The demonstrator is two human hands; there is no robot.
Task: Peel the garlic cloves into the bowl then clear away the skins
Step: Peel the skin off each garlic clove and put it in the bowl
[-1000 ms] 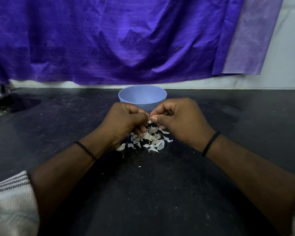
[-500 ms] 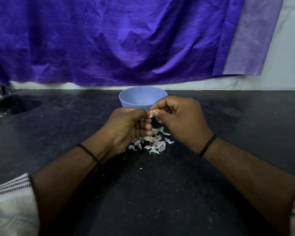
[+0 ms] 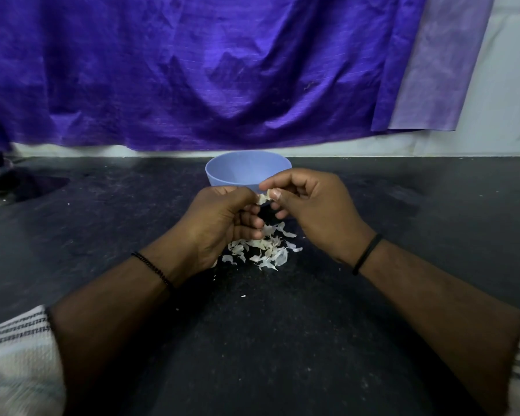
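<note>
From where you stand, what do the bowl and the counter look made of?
Bowl: probably plastic, going by its even pale blue colour, matte surface and thin rim. Counter: probably polished dark stone, black with fine pale specks and a dull sheen.

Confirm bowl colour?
Light blue, plain with no pattern: the bowl shows best in the head view, just behind the hands.
</note>
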